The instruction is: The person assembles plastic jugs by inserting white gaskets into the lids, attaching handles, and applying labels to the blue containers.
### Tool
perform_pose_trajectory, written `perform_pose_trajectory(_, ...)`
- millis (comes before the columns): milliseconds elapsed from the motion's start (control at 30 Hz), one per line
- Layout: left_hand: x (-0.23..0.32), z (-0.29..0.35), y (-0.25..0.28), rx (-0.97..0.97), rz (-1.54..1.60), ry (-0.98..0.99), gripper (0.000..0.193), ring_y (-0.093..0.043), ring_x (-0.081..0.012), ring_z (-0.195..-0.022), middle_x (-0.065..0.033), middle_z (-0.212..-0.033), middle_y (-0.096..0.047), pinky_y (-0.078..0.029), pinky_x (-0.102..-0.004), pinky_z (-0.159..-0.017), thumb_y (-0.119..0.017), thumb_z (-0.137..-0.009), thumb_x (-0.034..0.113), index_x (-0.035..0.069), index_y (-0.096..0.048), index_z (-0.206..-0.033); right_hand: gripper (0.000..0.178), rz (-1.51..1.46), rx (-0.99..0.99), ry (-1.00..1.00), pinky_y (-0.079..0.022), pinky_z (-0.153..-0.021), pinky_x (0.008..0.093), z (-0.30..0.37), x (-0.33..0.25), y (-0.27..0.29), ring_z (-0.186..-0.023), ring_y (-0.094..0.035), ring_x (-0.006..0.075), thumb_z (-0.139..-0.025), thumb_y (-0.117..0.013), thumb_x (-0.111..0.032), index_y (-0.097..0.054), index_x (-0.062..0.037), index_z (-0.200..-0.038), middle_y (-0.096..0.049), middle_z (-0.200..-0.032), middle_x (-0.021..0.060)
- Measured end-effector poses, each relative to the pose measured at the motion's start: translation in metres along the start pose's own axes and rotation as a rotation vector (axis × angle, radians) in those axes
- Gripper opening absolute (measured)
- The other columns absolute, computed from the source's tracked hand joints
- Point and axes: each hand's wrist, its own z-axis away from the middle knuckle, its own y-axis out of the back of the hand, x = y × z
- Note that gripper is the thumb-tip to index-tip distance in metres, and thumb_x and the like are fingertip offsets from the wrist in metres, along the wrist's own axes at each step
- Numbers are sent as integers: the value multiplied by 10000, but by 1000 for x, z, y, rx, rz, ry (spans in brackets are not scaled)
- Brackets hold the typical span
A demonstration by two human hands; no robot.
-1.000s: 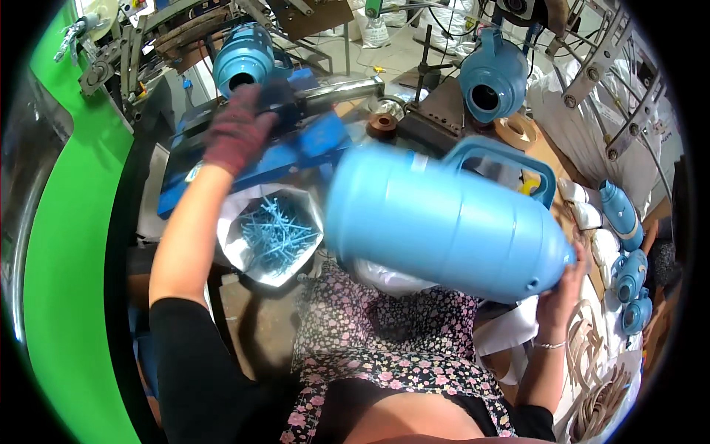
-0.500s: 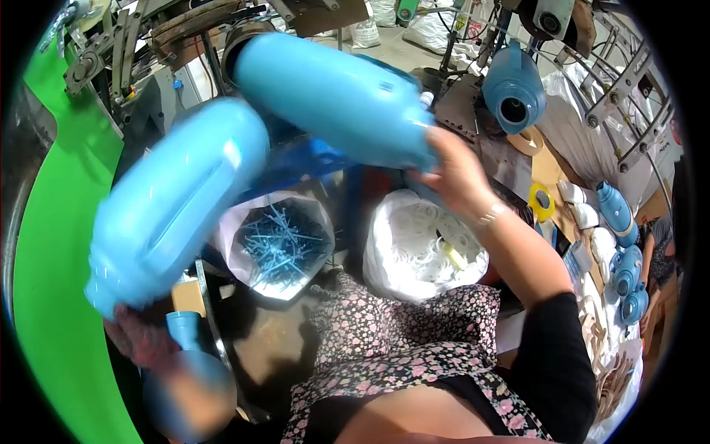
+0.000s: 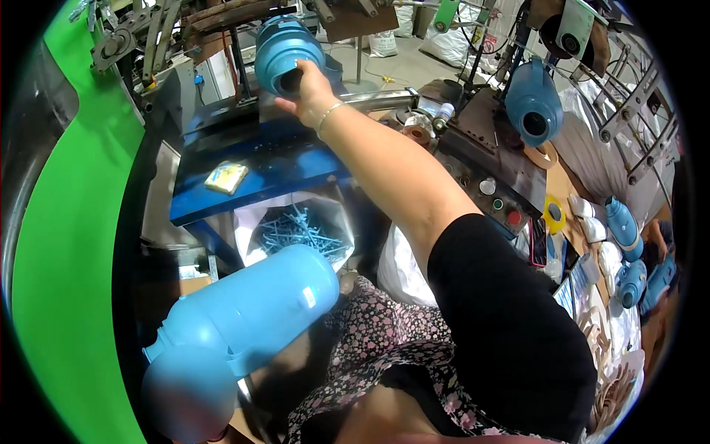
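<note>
The right hand (image 3: 307,85) was stretched far forward over the bench, its fingers curled against the dark open mouth of a blue jug (image 3: 285,52) that sat on the machine with that mouth turned back toward the person; the fingertips were hidden inside or behind the rim, so whether they gripped the edge or only pressed on it could not be told. A thin bracelet (image 3: 330,115) ringed the wrist. The jug's long axis ran away from the hand, up and back into the machine frame, so the hand met it end-on, not from the side. The left hand (image 3: 214,436) was almost wholly out of sight at the bottom edge, hidden under a second blue jug (image 3: 244,325), which it appeared to be carrying low beside the lap; the state of its fingers could not be told. This second jug lay slanted, its rounded bottom up and right near the lap, its neck end down and left, its moulded handle on the underside. Between the two jugs stood a blue table (image 3: 259,166) with a small yellow sponge (image 3: 225,177) on it, and just below its front edge an open bag of blue plastic scraps (image 3: 299,233). A third blue jug (image 3: 532,107) sat on the machine well to the right, near a panel of buttons (image 3: 499,203).
</note>
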Motion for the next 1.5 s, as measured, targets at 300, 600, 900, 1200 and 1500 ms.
perform_pose_trajectory(300, 115, -91, -41, -154, 1033, 38, 269, -597, -220, -921, -120, -1057, -610, -483, -314, -799, -543, -910, 161, -14, -587, -1109, 1007, 807, -858, 768, -394, -1050, 424, 179, -44, 74, -1281, -455, 317, -718, -809, -427, -266, -16, -1460, -380, -1439, 227)
perform_pose_trajectory(600, 340, -143, -31, -161, 1666, -559, 256, -603, -198, -932, -108, -1123, -611, -469, -348, -892, -554, -941, 165, 20, -591, -1149, 732, 319, 126, 803, -512, -926, 478, 376, -142, 304, -1134, -566, 332, -776, -661, -251, -326, -154, -1419, -516, -1310, 154)
perform_pose_trajectory(900, 554, -138, -114, -914, 1290, -536, 470, -601, -244, -960, -141, -1053, -653, -460, -325, -822, -625, -837, 429, 79, -626, -1150, 750, -114, 519, 210, -553, -536, 367, 595, -33, 498, -847, -654, 283, -743, -715, -372, -396, -131, -1378, -581, -1184, 129)
perform_pose_trajectory(1200, 544, -124, -110, -677, 923, -538, 514, -648, -355, -949, -208, -963, -683, -483, -433, -801, -606, -787, 527, 79, -698, -1022, 734, -52, 503, 414, -480, -958, 496, 593, -65, 475, -1216, -517, 316, -797, -650, -339, -350, -76, -1414, -491, -1351, 134)
perform_pose_trajectory(1500, 246, -141, 2, -1118, 1259, 76, 395, -617, -194, -910, -85, -1017, -664, -485, -332, -775, -669, -761, 122, 11, -620, -1137, 564, -271, 361, 246, -457, -943, 478, 420, -85, 430, -1159, -526, 274, -886, -571, -404, -418, -117, -1347, -509, -1302, 110)
